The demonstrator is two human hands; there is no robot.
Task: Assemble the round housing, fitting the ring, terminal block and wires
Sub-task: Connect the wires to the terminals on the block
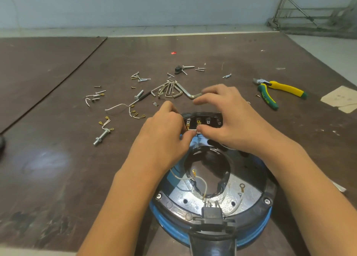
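Observation:
The round housing (249,197) lies on the table close to me, blue-rimmed, with a silvery inner plate and a black ring (170,207) around it. White wires (203,184) with brass lugs trail through its central hole. At the far rim stands the black terminal block (207,119), showing brass contacts. My left hand (164,136) pinches a white wire end at the block's front left. My right hand (226,120) holds the block, thumb against its front, fingers spread over its top.
Loose screws (140,78), hex keys (170,90), spare lugged wires (133,111) and a bolt (100,137) lie scattered beyond and left of the housing. Yellow-green pliers (278,92) rest at the right, a paper scrap (342,99) beyond them. A black handle (212,240) points towards me.

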